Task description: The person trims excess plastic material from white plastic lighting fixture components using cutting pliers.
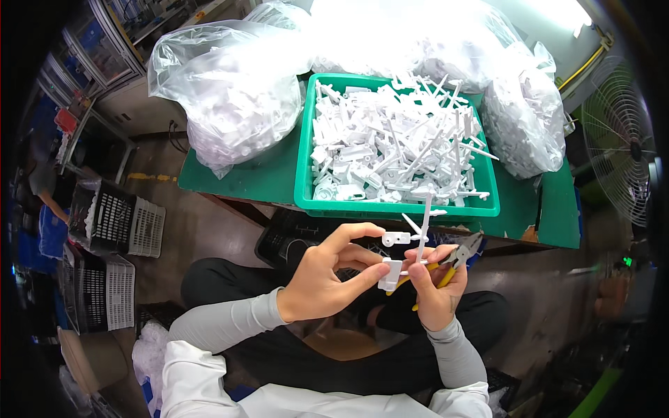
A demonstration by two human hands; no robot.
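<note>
Between thumb and fingers, my left hand [327, 273] grips a small white plastic part [390, 274]. A second white part [396, 239] sits by my left index fingertip, joined to a thin upright white sprue [426, 223]. My right hand [437, 296] pinches the lower end of that sprue. The same hand also keeps a pair of side cutters [463, 255] with yellow handles, its metal jaws pointing up and to the right. Just beyond both hands, a green tray [301, 174] is heaped with similar white parts and sprues.
The tray rests on a green table [216, 180]. Clear plastic bags of white parts stand left [233, 104] and right [524, 118] of it. A fan [620, 139] is at the far right. Crates [122, 216] stand on the floor at left, near another person's arm [52, 202].
</note>
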